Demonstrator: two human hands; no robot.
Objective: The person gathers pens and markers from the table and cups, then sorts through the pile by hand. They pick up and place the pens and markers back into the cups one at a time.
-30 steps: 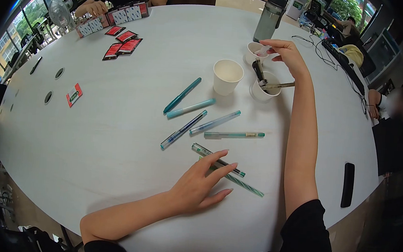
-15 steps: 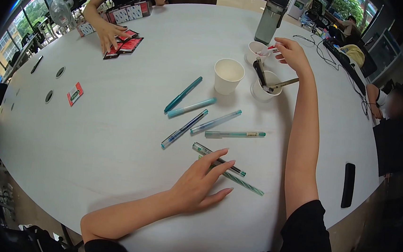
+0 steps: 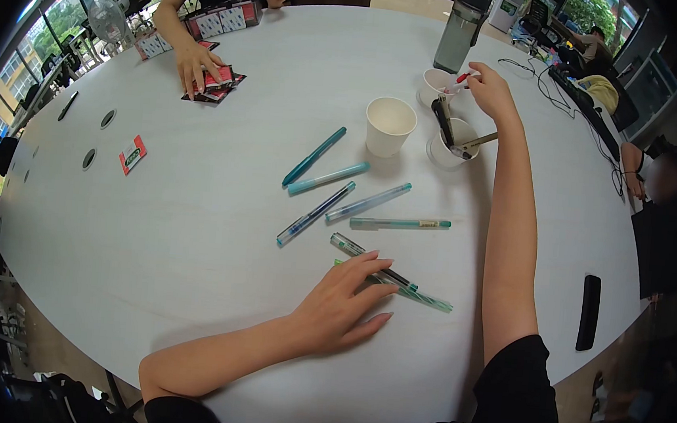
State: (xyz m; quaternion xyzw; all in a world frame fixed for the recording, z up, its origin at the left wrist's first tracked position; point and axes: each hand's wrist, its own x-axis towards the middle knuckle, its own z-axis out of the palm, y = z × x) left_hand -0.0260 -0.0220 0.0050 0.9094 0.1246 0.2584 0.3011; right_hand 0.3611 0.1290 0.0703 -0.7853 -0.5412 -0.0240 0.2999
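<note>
My left hand [image 3: 347,301] lies low on the white table with its fingers spread. Its fingertips reach over a clear pen with green ends [image 3: 348,244] and a green-striped pen [image 3: 431,300]. Out at the far right, my right hand [image 3: 491,92] pinches a red-and-white pen [image 3: 462,80] above a small paper cup [image 3: 438,82]; the pen's lower end is hard to make out. Nearer me, a second cup [image 3: 440,157] holds black and tan pens [image 3: 443,120]. To its left stands a third paper cup [image 3: 390,128]. Several teal and blue pens [image 3: 316,212] lie in front of the cups.
A grey bottle [image 3: 459,34] stands behind the cups. Across the table, another person's hand [image 3: 196,67] rests on red packets [image 3: 220,84]. One red packet [image 3: 132,155] lies at left, a black bar [image 3: 588,313] at right. Cables [image 3: 558,97] run along the right edge.
My right hand has risen slightly by the small cup, and more of the red pen shows. My left hand keeps nearly the same place. The other person's hand has shifted over the packets.
</note>
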